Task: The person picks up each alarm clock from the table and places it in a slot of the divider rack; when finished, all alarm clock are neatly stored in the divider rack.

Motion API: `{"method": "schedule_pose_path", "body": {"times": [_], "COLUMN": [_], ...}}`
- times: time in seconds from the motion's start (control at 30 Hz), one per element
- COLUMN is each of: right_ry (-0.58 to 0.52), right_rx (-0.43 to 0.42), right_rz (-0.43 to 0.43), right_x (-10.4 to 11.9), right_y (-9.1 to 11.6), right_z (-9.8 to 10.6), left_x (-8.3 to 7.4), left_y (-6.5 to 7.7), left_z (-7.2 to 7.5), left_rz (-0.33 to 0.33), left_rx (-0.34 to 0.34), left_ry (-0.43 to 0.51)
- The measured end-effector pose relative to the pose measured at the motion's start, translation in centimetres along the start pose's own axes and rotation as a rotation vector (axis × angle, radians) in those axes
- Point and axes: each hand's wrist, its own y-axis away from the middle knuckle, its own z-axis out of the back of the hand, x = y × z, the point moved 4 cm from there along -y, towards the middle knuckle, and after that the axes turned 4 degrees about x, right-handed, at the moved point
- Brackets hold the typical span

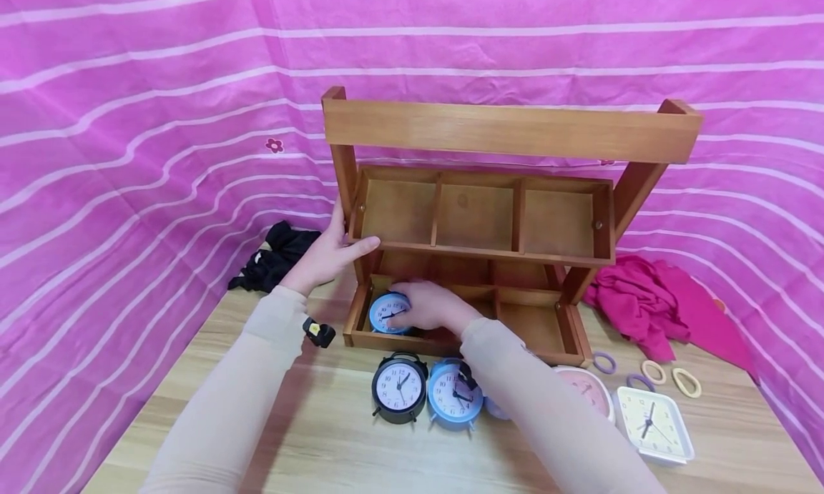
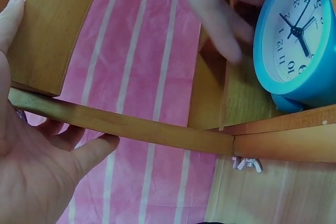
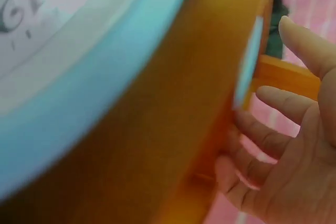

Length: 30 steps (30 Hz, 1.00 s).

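Cloth (image 1: 515,43) in pink with white stripes hangs as the backdrop along the far, left and right sides of my feed, and the wood-grain bench (image 1: 335,422) spans the near side. On it I have a two-tier wooden rack (image 1: 479,219), its upper tray split into three compartments. Magenta fabric (image 1: 637,304) lies bunched right of the rack, black fabric (image 1: 277,254) left of it.

My left hand (image 1: 328,254) holds the rack's left side, thumb across the upper tray's front, fingers around the far side of the upright. My right hand (image 1: 428,308) is at the blue alarm clock (image 1: 386,314), which sits in the left end of the lower tray, facing near. Those fingers look loosely spread beside its rim; blur keeps me from telling how firmly they touch.

On the bench, near of the rack, stand a black alarm clock (image 1: 389,394), a light-blue alarm clock (image 1: 444,402), a pink clock (image 1: 586,390) and a square white clock (image 1: 650,437); another item is mostly hidden by the right sleeve. Purple rings (image 1: 595,365) and cream rings (image 1: 675,379) lie to the right.

I judge this early: one clock is inside, though releasing it seems left. Four clocks remain outside; whether they belong inside I cannot tell.
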Motion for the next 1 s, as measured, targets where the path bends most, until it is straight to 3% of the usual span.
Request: {"method": "schedule_pose_path", "body": {"times": [0.13,0.27,0.5,0.6,0.8,1.0], "right_ry": [0.029,0.112,0.238,0.286,0.367,0.348], "right_rx": [-0.032,-0.039,0.024,0.016,-0.017,-0.050], "right_rz": [0.055,0.109,0.021,0.008,0.042,0.065], "right_x": [1.1,2.6,4.5,4.8,4.6,3.9], "right_y": [2.0,4.4,8.4,9.1,9.3,9.2], "right_z": [0.7,0.0,-3.7,-4.7,-6.1,-6.7], "left_x": [0.0,0.0,0.1,0.5,3.4,4.0], "left_y": [0.0,0.0,0.0,-0.1,-1.2,-1.4], "left_z": [0.0,0.0,-0.3,-0.3,-0.1,0.1], "left_rz": [0.003,0.010,0.032,0.031,-0.003,-0.042], "left_rx": [-0.006,-0.005,0.008,0.000,-0.018,-0.029], "left_ry": [-0.009,-0.003,0.003,-0.002,0.027,0.022]}}
